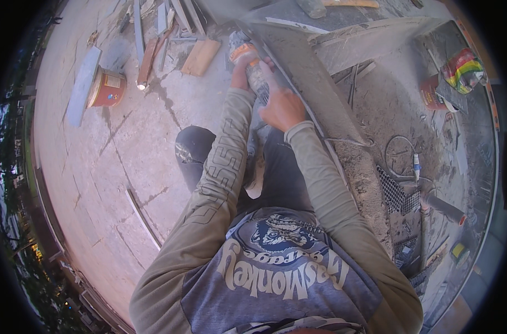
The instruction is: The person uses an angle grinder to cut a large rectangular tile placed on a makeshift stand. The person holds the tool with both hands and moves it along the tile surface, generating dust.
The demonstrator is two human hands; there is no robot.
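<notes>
A long dusty ledge runs along the right. Just beside it, a grey-and-orange power tool lies within the right hand, curled around its rear body, and the left hand, which seems to grip farther forward, though the view is hazy.

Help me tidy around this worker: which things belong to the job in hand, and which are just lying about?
In the job: orange-and-grey power tool, held by the left hand and right hand; dusty ledge beside it, apparently.

Seemingly lying about: reddish bucket at left; wooden block; colourful bag; black mesh.
</notes>
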